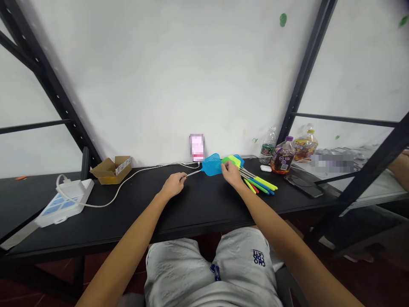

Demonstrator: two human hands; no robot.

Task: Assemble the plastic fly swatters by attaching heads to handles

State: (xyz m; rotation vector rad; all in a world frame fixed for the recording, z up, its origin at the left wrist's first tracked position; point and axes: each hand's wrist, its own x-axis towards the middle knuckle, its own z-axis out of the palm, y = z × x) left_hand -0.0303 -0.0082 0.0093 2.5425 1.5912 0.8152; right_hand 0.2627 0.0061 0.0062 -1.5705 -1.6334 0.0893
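A blue fly swatter (211, 165) is stretched sideways above the black table, its mesh head facing me. Closed fingers of my left hand (173, 184) grip its thin metal shaft at the handle end, and the grip is mostly covered. My right hand (232, 174) pinches the right edge of the blue mesh head; the fingertips partly hide the contact. Just behind and right of that hand lies a pile of fly swatters (263, 183), with green, yellow and blue heads and yellow, green, blue and red handles pointing right toward me.
A lit phone (197, 148) leans on the wall, its white cable running left to a power strip (65, 202). An open cardboard box (111, 170) stands at left. Bottles (283, 157), an earbud case (266, 168) and a dark phone (303, 186) sit right. Another person's arm (398, 170) shows beyond the rack.
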